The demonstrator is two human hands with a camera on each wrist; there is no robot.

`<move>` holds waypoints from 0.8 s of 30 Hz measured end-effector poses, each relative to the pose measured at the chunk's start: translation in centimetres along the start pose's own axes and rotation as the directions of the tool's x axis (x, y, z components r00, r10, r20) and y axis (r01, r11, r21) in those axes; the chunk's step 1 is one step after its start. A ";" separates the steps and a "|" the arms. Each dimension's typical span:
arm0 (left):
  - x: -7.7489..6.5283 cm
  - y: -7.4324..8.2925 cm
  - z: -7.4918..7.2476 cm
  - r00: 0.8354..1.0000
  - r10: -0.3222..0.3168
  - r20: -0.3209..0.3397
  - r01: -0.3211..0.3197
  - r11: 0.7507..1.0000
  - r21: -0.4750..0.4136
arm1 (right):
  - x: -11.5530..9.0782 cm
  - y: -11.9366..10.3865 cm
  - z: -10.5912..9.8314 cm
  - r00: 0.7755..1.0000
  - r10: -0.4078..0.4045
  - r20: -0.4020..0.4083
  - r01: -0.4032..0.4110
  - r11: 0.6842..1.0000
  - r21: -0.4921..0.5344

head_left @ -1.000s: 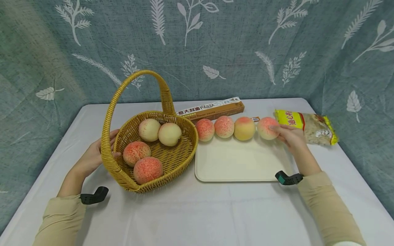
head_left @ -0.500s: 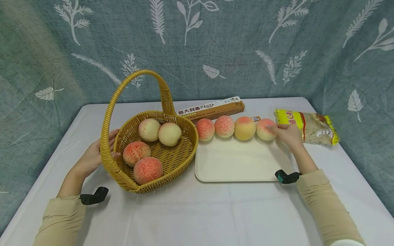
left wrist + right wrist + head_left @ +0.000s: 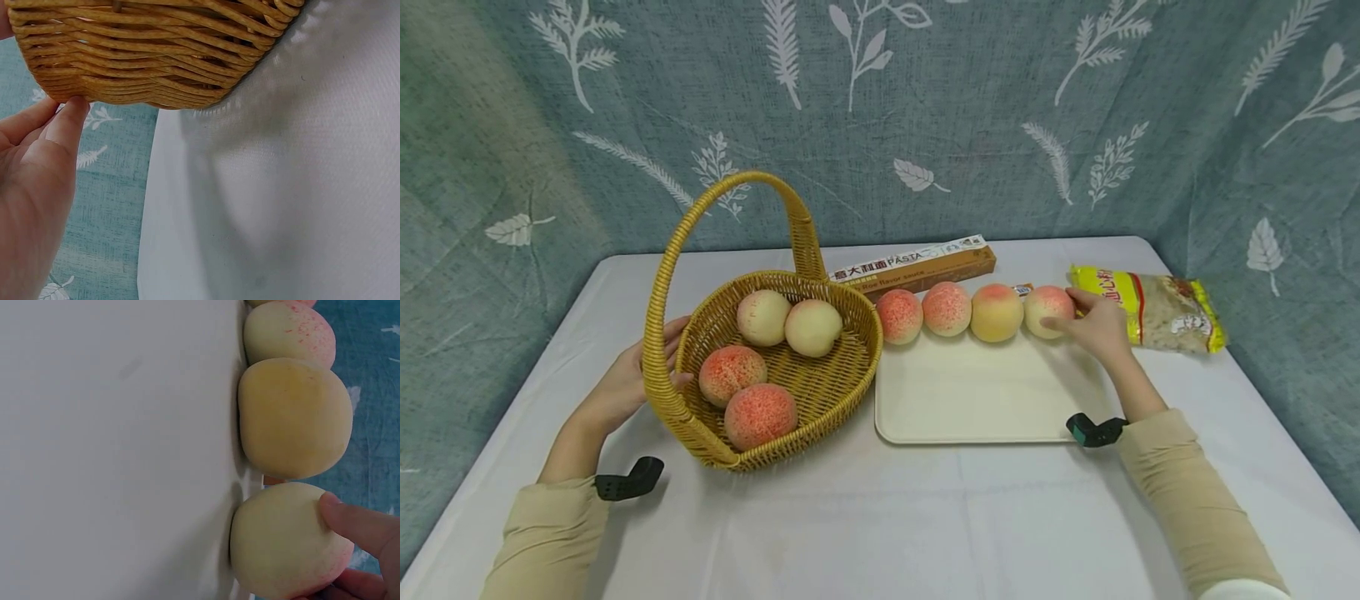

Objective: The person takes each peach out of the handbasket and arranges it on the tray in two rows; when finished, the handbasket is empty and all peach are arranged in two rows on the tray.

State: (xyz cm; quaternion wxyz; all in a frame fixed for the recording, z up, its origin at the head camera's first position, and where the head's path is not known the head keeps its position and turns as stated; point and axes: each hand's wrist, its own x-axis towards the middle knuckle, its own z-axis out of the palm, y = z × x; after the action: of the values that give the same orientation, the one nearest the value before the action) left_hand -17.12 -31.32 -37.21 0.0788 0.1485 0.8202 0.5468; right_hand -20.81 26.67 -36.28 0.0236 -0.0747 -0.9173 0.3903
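At the tray's (image 3: 977, 408) far right corner, right hand (image 3: 1093, 327) fingers curled around the end peach (image 3: 1045, 310).

I log a white tabletop (image 3: 880, 517). Landmark: the pasta box (image 3: 913, 265), lying flat toward the far edge. To its right, near the tabletop's right edge, lies a yellow noodle packet (image 3: 1150, 308). Behind the pasta box hangs a blue-green cloth backdrop (image 3: 925, 108) printed with white leaves.
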 end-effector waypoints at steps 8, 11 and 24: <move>0.0 0.0 0.0 1.000 0.001 0.001 -0.001 1.000 0.000 | -0.1 -0.2 0.4 0.998 -0.003 -0.055 0.004 1.000 0.010; 0.0 -0.1 0.0 1.000 0.002 -0.003 -0.002 1.000 0.012 | -0.1 -0.2 0.6 0.998 0.021 -0.066 -0.019 0.999 0.034; 0.0 0.1 0.0 1.000 -0.016 -0.004 0.016 1.000 -0.004 | -0.2 -0.4 0.1 0.999 0.033 -0.014 -0.033 0.999 0.006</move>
State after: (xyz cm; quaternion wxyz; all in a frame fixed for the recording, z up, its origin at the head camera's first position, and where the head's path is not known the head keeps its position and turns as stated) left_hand -17.16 -31.30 -37.11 0.0821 0.1408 0.8203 0.5482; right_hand -20.73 26.24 -36.07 0.0238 -0.0924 -0.9146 0.3930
